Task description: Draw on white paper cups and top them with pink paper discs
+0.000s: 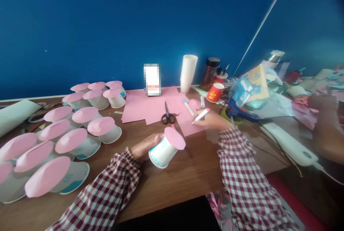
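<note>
L hand (145, 145) clamped round tilted paper cup (162, 151) w/ pink disc (175, 138) on its base, front-centre of table (188, 173); R hand (212, 119) gripping marker (200, 115) over pink paper (139, 105), scissors (168, 115) just beside

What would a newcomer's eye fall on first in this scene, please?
First, the crowd of pink-topped cups standing upside down on the left of the table. Next, at the centre, the left hand holds a tilted cup with a pink disc on its base, while the right hand holds a marker to the pink paper. Black scissors lie on that paper.
</note>
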Tool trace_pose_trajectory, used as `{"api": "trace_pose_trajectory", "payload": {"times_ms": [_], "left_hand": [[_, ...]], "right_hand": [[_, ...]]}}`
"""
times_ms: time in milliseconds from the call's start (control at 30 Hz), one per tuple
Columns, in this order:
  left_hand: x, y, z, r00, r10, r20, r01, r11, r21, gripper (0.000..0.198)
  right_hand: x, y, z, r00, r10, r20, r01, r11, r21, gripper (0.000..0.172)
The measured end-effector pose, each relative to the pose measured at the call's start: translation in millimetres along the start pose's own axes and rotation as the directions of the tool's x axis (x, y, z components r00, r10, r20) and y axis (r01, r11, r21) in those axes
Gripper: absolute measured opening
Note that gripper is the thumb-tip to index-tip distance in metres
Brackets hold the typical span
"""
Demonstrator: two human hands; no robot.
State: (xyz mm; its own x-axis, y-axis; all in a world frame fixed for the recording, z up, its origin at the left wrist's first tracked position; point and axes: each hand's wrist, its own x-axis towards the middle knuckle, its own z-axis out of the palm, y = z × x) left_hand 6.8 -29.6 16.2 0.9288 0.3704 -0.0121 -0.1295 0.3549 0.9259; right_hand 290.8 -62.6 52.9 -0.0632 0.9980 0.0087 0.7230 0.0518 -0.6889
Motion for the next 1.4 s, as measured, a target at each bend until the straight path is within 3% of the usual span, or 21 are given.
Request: {"api": "trace_pose_trajectory", "payload": {"times_ms": [100, 200, 233, 300, 333, 400, 433, 467, 533, 633, 700, 767, 867, 1067, 1233, 1300, 1400], "left_hand": [[-2, 0, -2.1, 1.0, -0.01, 0.013, 0.01, 1.0, 0.016, 0.058], [-6, 1, -6.5, 0.999, -0.032, 0.016, 0.031, 0.999, 0.03, 0.06], [-8, 2, -7.7, 0.999, -0.044, 0.025, 0.043, 0.998, 0.042, 0.061], [-10, 6, -9.0, 0.993, -0.085, 0.08, 0.077, 0.993, 0.094, 0.064], [-11, 7, -9.2, 0.986, -0.11, 0.122, 0.093, 0.986, 0.135, 0.065], [-13, 9, -8.9, 0.967, -0.154, 0.205, 0.116, 0.975, 0.188, 0.069], [-13, 9, -8.8, 0.958, -0.172, 0.228, 0.129, 0.973, 0.192, 0.07], [-13, 9, -8.7, 0.955, -0.182, 0.234, 0.142, 0.974, 0.177, 0.07], [-13, 7, -8.6, 0.963, -0.177, 0.204, 0.157, 0.982, 0.108, 0.066], [-10, 3, -6.6, 0.983, -0.129, 0.131, 0.138, 0.989, -0.06, 0.057], [-6, 3, -3.7, 0.995, -0.067, 0.071, 0.081, 0.972, -0.222, 0.057], [0, 4, -0.7, 0.997, 0.032, -0.063, -0.053, 0.93, -0.364, 0.056], [8, 7, 1.7, 0.955, 0.123, -0.271, -0.237, 0.864, -0.444, 0.052], [11, 10, -1.1, 0.849, 0.083, -0.522, -0.35, 0.829, -0.436, 0.05], [8, 12, -9.8, 0.708, 0.116, -0.697, -0.527, 0.744, -0.411, 0.05], [7, 13, -12.7, 0.669, 0.122, -0.733, -0.572, 0.714, -0.404, 0.051], [7, 15, -14.3, 0.653, 0.123, -0.747, -0.592, 0.698, -0.403, 0.052]], "right_hand": [[-1, 0, 0, 0.983, 0.012, -0.181, 0.058, 0.925, 0.375, 0.009], [-5, -3, -2, 0.944, -0.001, -0.329, 0.249, 0.656, 0.712, 0.017], [-6, -4, -2, 0.943, -0.06, -0.328, 0.304, 0.558, 0.772, 0.022], [-9, -5, -3, 0.911, -0.311, -0.272, 0.38, 0.374, 0.846, 0.032], [-10, -6, -4, 0.852, -0.474, -0.222, 0.392, 0.296, 0.871, 0.036], [-11, -7, -5, 0.682, -0.722, -0.12, 0.369, 0.198, 0.908, 0.037], [-11, -7, -5, 0.631, -0.771, -0.083, 0.346, 0.184, 0.92, 0.036], [-11, -8, -5, 0.626, -0.777, -0.066, 0.325, 0.182, 0.928, 0.035], [-12, -11, -3, 0.721, -0.687, -0.086, 0.286, 0.182, 0.941, 0.034], [-12, -20, 4, 0.905, -0.401, -0.139, 0.227, 0.179, 0.957, 0.031], [-9, -29, 13, 0.97, -0.199, -0.138, 0.174, 0.178, 0.969, 0.03], [-4, -37, 24, 0.987, -0.078, -0.138, 0.15, 0.169, 0.974, 0.029], [2, -46, 43, 0.991, -0.032, -0.128, 0.132, 0.23, 0.964, 0.024], [1, -53, 68, 0.991, -0.04, -0.13, 0.132, 0.506, 0.853, 0.015], [0, -54, 73, 0.982, -0.111, -0.154, 0.174, 0.856, 0.487, 0.008], [0, -55, 76, 0.977, -0.188, -0.101, 0.212, 0.917, 0.338, 0.007], [0, -55, 84, 0.962, -0.272, 0.009, 0.265, 0.945, 0.191, 0.006]]}}
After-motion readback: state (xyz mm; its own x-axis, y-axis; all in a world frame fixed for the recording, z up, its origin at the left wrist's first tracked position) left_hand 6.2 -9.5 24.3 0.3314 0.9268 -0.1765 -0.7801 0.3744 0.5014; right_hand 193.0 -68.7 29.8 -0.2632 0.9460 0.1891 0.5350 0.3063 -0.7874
